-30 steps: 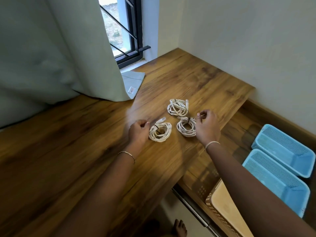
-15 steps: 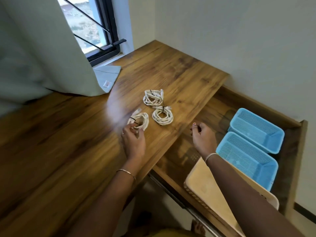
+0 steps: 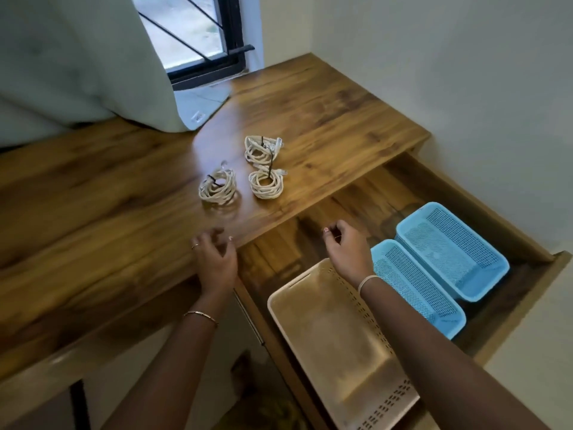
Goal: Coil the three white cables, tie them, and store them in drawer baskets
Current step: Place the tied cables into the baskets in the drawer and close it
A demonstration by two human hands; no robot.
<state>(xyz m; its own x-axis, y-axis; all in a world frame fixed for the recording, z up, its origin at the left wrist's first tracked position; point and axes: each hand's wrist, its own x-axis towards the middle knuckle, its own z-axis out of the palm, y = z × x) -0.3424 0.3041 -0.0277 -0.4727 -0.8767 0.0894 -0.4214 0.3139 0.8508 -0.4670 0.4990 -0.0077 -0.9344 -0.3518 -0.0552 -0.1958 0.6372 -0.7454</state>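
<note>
Head view, first speaker: What is the left hand doing?

Second speaker: It hangs over the front edge of the surface. Its fingers are loose and a bit bent. It holds nothing.

First speaker: And the right hand?

Second speaker: It is over the open drawer. Its fingers are curled in. Maybe it pinches something tiny and thin. I cannot tell.

First speaker: Where are the white cables?

Second speaker: All three lie on the surface, past both hands. Each one is a round coil. The left coil sits alone. The near coil and the far coil are to its right, very close together. I see a dark tie on each one.

First speaker: So the coiling and tying look done?

Second speaker: I think so.

First speaker: What is left?

Second speaker: Putting them away. The drawer has a tan basket, a near blue basket and a far blue basket. The two blue ones sit side by side. No cable is in any basket. I think the coils need picking up and dropping in. That part is not done yet.
</note>
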